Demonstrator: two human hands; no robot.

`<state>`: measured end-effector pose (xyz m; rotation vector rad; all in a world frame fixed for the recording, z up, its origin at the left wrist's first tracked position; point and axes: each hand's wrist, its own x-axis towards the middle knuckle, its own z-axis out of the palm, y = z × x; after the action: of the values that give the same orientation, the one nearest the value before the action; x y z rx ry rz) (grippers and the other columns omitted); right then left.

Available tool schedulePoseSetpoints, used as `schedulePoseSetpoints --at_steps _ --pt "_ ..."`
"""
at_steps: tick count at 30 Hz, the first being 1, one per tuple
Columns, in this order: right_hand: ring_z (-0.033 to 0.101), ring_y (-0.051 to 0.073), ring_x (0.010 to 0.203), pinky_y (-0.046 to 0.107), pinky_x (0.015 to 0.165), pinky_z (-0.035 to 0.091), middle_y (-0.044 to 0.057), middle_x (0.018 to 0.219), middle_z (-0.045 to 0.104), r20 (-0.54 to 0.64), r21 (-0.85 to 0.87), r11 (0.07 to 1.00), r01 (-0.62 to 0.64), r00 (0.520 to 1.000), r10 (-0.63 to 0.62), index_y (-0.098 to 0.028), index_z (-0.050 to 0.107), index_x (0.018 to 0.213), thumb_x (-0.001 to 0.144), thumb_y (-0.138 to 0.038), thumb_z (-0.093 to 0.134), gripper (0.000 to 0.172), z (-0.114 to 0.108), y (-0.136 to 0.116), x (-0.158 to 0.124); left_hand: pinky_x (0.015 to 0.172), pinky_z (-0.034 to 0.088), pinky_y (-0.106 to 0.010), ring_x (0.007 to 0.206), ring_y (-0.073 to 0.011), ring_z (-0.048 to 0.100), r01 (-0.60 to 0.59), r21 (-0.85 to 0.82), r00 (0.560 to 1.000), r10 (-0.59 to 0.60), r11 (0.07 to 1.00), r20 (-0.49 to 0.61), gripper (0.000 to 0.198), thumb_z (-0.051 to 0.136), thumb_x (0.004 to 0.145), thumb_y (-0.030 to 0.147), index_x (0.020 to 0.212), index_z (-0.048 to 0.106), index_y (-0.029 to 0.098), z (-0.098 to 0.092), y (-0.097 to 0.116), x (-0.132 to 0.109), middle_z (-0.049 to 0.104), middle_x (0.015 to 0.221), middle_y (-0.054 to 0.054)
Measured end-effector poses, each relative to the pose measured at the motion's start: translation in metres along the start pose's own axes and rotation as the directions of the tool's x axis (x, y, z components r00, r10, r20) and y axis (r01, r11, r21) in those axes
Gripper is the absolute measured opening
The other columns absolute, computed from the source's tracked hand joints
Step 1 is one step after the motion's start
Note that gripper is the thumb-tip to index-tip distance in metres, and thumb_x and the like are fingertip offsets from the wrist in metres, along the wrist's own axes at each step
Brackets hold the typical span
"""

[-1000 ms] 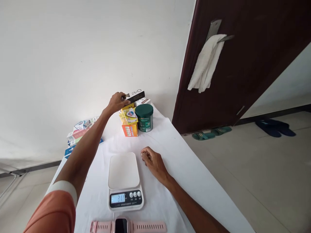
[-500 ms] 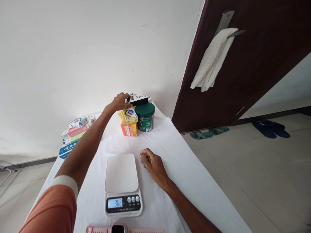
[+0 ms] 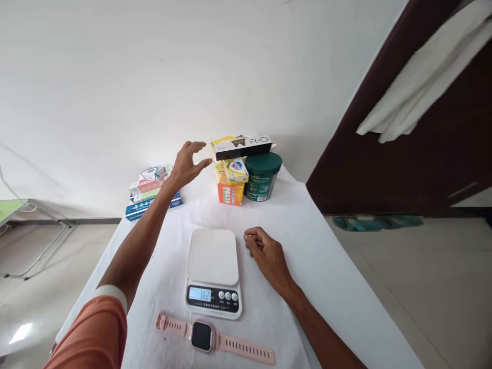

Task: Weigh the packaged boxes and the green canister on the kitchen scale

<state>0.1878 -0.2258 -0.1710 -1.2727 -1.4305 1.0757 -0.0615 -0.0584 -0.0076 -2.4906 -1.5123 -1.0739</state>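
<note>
My left hand (image 3: 188, 165) hovers with fingers spread and nothing in it, just left of a long black-and-white box (image 3: 243, 147). That box lies flat on top of a stack of yellow and orange boxes (image 3: 230, 180) and a dark green tub (image 3: 262, 176) at the far end of the table. Beside the right edge of a white kitchen scale (image 3: 213, 271), my right hand (image 3: 266, 253) rests on the white cloth with its fingers curled in. The scale's platform is bare and its display is lit.
A pink smartwatch (image 3: 212, 338) lies flat near the table's front edge. Several flat boxes (image 3: 149, 192) are piled at the far left. The white-covered table (image 3: 315, 266) stands against a white wall; a dark door (image 3: 415, 154) with a white towel and sandals (image 3: 378, 222) are to the right.
My left hand set the black-and-white box down on the stack, let go and drew back a little to the left with fingers open. The camera view swung left and down.
</note>
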Motion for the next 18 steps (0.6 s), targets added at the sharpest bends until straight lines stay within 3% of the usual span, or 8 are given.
schedulePoseSetpoints --at_steps 2,5,8,13,18 --pt "0.059 0.018 0.061 0.03 0.058 0.05 0.001 0.071 0.064 0.005 -0.013 1.0 -0.001 1.0 0.001 -0.024 0.061 0.093 0.091 -0.051 0.057 0.028 0.0 -0.001 0.0 0.1 0.051 -0.038 0.111 -0.0236 0.064 0.116 0.036 0.99 -0.113 0.993 -0.086 0.042 0.068 0.092 0.044 0.126 0.062 0.02 -0.021 -0.026 -0.031 0.065 0.124 -0.011" --pt "0.059 0.017 0.06 0.03 0.058 0.05 0.001 0.071 0.065 0.001 -0.041 0.999 -0.003 1.0 0.003 -0.023 0.062 0.094 0.09 -0.052 0.058 0.029 0.0 -0.002 -0.001 0.105 0.048 -0.041 0.113 -0.0251 0.062 0.318 0.123 0.938 -0.293 0.94 -0.186 0.037 0.066 0.091 0.042 0.121 0.063 0.02 -0.051 -0.071 -0.065 0.065 0.123 -0.012" --pt "0.059 0.017 0.059 0.03 0.059 0.051 0.001 0.07 0.064 -0.004 -0.061 0.998 -0.013 1.0 0.013 -0.023 0.063 0.093 0.089 -0.053 0.059 0.03 0.0 -0.003 -0.001 0.112 0.041 -0.049 0.127 -0.0323 0.055 0.495 0.23 0.869 -0.475 0.838 -0.141 0.044 0.066 0.089 0.046 0.124 0.061 0.019 -0.068 -0.107 -0.078 0.06 0.131 -0.018" --pt "0.058 0.016 0.059 0.03 0.059 0.051 0.0 0.069 0.063 0.0 -0.066 0.998 -0.023 1.0 0.023 -0.023 0.063 0.093 0.09 -0.052 0.06 0.029 0.002 -0.003 0.0 0.109 0.035 -0.061 0.14 -0.0477 0.042 0.659 0.309 0.723 -0.69 0.686 -0.009 0.083 0.059 0.083 0.075 0.139 0.049 0.014 -0.059 -0.13 -0.066 0.046 0.146 -0.031" --pt "0.058 0.016 0.059 0.029 0.06 0.051 0.0 0.07 0.063 -0.015 -0.084 0.996 -0.035 0.999 0.034 -0.023 0.063 0.093 0.091 -0.05 0.06 0.028 0.002 -0.004 -0.001 0.106 0.036 -0.065 0.141 -0.0537 0.038 0.647 0.414 0.64 -0.751 0.641 0.164 0.103 0.067 0.069 0.082 0.143 0.045 0.013 -0.049 -0.134 -0.039 0.039 0.153 -0.033"
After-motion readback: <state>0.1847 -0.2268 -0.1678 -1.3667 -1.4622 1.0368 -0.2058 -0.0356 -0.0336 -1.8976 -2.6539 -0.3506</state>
